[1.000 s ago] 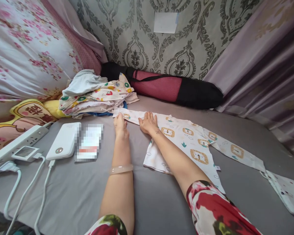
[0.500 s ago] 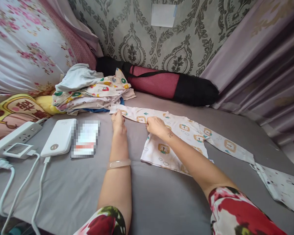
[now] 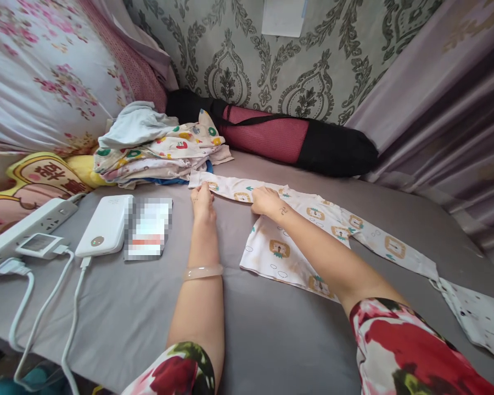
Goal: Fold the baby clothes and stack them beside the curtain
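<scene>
A small white baby shirt (image 3: pixel 304 236) with lion prints lies spread on the grey bed sheet (image 3: pixel 271 340). My left hand (image 3: pixel 202 202) pinches the end of its left sleeve (image 3: pixel 226 187), fingers closed on the cloth. My right hand (image 3: pixel 265 201) is closed on the same sleeve near the shoulder. The other sleeve (image 3: pixel 395 249) stretches out to the right. A pale bangle (image 3: pixel 203 271) sits on my left forearm.
A pile of folded baby clothes (image 3: pixel 160 151) lies behind the sleeve. A white power bank (image 3: pixel 105 225), a blurred phone (image 3: pixel 148 227) and a power strip (image 3: pixel 28 230) with cables lie left. A red-black roll bag (image 3: pixel 296 140) rests by the wall. Another garment (image 3: pixel 473 318) lies right.
My right hand went from lying flat on the sleeve to gripping it, and moved slightly right. The left hand stayed pinched at the sleeve end.
</scene>
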Action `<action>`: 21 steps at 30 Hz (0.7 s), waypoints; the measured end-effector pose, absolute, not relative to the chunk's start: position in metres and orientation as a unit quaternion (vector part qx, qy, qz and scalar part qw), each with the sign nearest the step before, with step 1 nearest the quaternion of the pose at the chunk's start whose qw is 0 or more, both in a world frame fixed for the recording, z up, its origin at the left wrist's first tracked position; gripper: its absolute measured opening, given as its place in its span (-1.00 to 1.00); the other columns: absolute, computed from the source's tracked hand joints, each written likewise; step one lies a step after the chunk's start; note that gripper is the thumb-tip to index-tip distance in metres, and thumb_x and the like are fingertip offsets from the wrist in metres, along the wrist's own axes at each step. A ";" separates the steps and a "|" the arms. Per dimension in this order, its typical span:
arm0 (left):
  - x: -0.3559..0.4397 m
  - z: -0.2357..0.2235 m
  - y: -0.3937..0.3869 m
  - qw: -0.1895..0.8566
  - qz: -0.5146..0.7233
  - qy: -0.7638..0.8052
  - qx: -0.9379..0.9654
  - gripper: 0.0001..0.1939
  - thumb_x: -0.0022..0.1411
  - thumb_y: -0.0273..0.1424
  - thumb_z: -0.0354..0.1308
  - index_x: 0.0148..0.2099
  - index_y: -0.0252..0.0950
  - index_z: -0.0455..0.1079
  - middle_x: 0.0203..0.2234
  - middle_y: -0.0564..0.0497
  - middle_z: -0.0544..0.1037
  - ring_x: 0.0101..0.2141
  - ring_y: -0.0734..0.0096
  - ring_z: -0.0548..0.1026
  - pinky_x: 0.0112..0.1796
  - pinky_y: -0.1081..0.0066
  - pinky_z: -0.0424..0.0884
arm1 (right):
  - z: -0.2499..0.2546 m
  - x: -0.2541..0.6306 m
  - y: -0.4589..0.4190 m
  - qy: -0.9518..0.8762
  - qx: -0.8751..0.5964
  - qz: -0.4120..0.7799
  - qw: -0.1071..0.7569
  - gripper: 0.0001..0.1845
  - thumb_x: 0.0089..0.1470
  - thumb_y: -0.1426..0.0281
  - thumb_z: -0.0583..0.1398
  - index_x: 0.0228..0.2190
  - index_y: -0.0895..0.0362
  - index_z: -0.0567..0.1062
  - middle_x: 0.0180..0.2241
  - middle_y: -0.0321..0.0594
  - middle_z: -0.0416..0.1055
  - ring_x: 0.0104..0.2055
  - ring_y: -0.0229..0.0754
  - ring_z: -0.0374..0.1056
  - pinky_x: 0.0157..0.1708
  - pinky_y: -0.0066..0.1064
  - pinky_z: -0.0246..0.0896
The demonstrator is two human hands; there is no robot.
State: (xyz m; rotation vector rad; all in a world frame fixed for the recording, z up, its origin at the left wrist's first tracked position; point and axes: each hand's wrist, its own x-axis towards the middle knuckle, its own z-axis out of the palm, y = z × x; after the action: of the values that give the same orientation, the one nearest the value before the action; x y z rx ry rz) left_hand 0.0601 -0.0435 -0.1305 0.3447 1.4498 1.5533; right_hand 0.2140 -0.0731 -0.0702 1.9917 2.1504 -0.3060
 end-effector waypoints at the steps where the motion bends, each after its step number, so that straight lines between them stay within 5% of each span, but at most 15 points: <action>1: 0.060 -0.130 -0.044 0.475 0.636 0.593 0.138 -0.92 0.25 -0.39 0.08 -0.29 -0.27 0.27 -0.39 0.05 0.45 -0.26 0.46 0.50 -0.23 0.48 0.38 | -0.073 0.217 -0.071 0.718 0.682 -0.120 0.071 -0.64 -0.17 0.57 0.28 -0.22 0.25 0.58 -0.17 0.13 0.54 -0.07 0.12 0.47 -0.17 -0.28 0.37; 6: 0.062 -0.127 -0.044 0.468 0.633 0.602 0.135 -0.90 0.24 -0.40 0.09 -0.32 -0.27 0.24 -0.48 0.09 0.39 -0.31 0.46 0.50 -0.27 0.49 0.39 | -0.099 0.236 -0.063 0.530 0.744 -0.365 -0.181 -0.97 -0.06 0.50 0.25 -0.51 0.21 0.49 -0.53 -0.10 0.50 -0.46 -0.11 0.48 -0.45 -0.40 0.38; 10: 0.062 -0.127 -0.047 0.447 0.618 0.625 0.164 -0.90 0.24 -0.39 0.09 -0.31 -0.27 0.24 -0.49 0.09 0.40 -0.36 0.46 0.51 -0.30 0.47 0.42 | -0.122 0.243 -0.075 0.445 0.723 -0.418 -0.324 -0.94 0.05 0.54 0.17 -0.38 0.20 0.46 -0.43 -0.18 0.52 -0.42 -0.27 0.46 -0.38 -0.50 0.38; 17: 0.075 -0.122 -0.064 0.556 0.439 0.623 0.331 -0.86 0.21 -0.36 0.16 -0.35 -0.31 0.33 -0.64 -0.01 0.45 -0.58 0.35 0.50 -0.49 0.36 0.47 | -0.125 0.261 -0.139 0.687 0.653 -0.191 -0.254 -0.71 0.15 0.52 0.08 -0.10 0.19 0.47 -0.07 -0.08 0.48 -0.04 -0.19 0.40 0.04 -0.36 0.24; 21: 0.100 -0.123 -0.076 0.589 0.333 0.584 0.448 -0.79 0.00 -0.37 0.36 -0.49 -0.31 0.38 -0.72 -0.01 0.43 -0.62 0.32 0.48 -0.53 0.39 0.43 | -0.122 0.279 -0.188 0.769 0.608 -0.115 -0.162 -0.59 0.25 0.43 0.00 0.08 0.25 0.40 0.18 0.04 0.28 0.24 -0.10 0.16 0.23 -0.29 0.02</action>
State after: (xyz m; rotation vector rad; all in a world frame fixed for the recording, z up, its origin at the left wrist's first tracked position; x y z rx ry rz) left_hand 0.1003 -0.0760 -0.1232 1.0442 1.3595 0.7766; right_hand 0.2788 -0.1882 -0.1217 2.1343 2.7015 -0.4035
